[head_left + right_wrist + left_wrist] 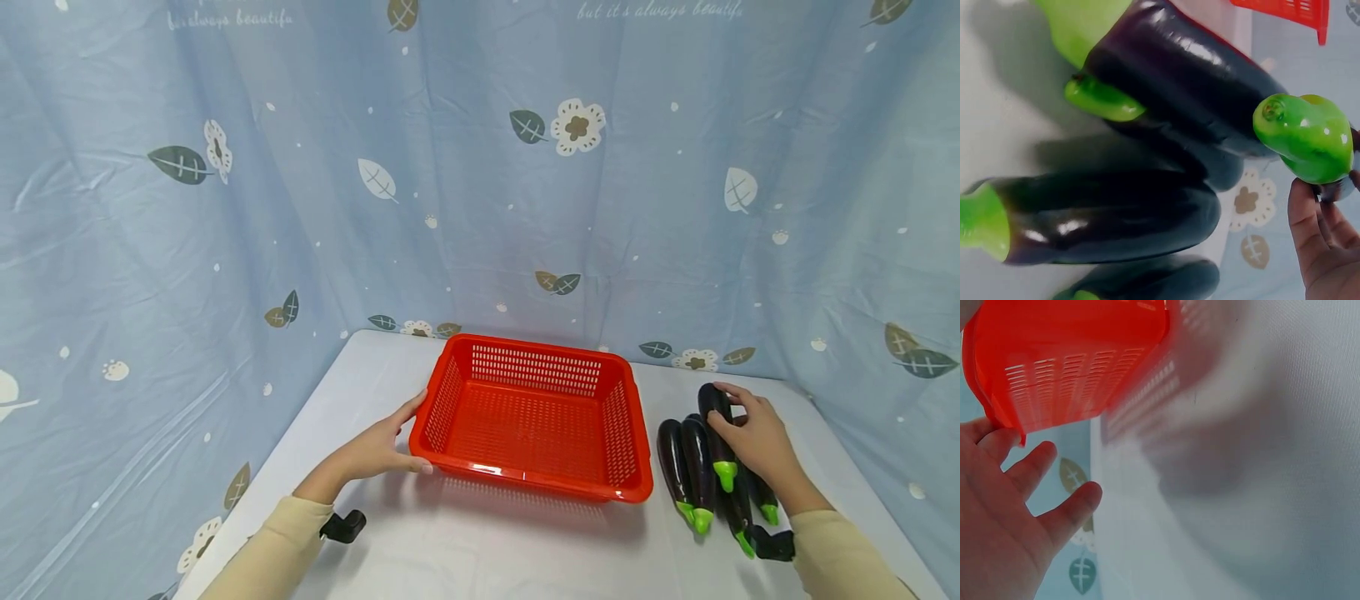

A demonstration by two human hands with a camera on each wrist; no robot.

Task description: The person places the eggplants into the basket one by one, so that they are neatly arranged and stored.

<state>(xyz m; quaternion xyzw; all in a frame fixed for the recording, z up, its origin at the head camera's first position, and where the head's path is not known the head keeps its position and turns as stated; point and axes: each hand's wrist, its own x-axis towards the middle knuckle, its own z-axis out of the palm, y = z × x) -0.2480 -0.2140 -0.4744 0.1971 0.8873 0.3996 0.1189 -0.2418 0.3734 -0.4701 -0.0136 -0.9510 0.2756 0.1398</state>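
A red plastic basket (525,421) with slotted walls stands on the table, its inside bare. At its left end is my left hand (378,450), fingers spread, with fingertips touching the rim and the thumb near the front corner. In the left wrist view, that hand (1010,500) has its outer fingers apart from the basket wall (1066,381). My right hand (761,437) grips a dark purple eggplant (716,408) above a group of eggplants right of the basket. The right wrist view shows the held eggplant's green cap (1310,134) beside the fingers.
Several more eggplants (672,462) lie side by side on the white tablecloth (525,558), green caps toward the front. Another eggplant (1110,219) lies close below the right wrist. A blue patterned curtain (480,208) borders the table at the back and sides.
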